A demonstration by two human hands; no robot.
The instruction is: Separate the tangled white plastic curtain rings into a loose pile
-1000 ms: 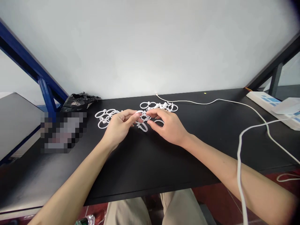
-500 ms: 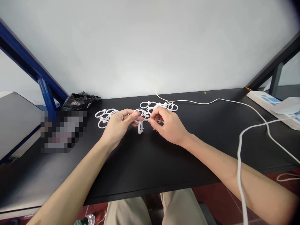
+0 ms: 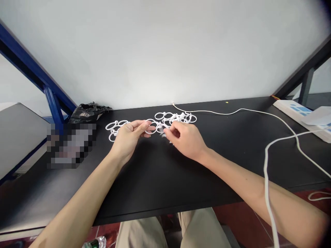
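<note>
My left hand (image 3: 131,136) is closed in a pinch on a white plastic ring (image 3: 156,127), thumb on top and fingers behind it. Linked or touching at its right side is another white ring (image 3: 160,132), partly blurred, with a small piece hanging below. My right hand (image 3: 184,137) is closed, thumb and index fingertips together at the edge of this second ring; its other fingers curl inward. Behind my right hand lies a pile of white rings (image 3: 190,119) with small knobs. More white rings (image 3: 110,126) lie beyond my left hand, partly covered by it.
A white cable (image 3: 227,114) crosses the black table (image 3: 160,182), and a thicker one hangs over my right forearm. A white-and-blue box (image 3: 297,110) sits far right. On the left are a crumpled black bag (image 3: 89,112), a pixelated patch and a blue frame (image 3: 53,100).
The curved white piece that hung between my hands has moved up and right, towards my right fingertips. The ring in my left hand now faces the camera more fully.
</note>
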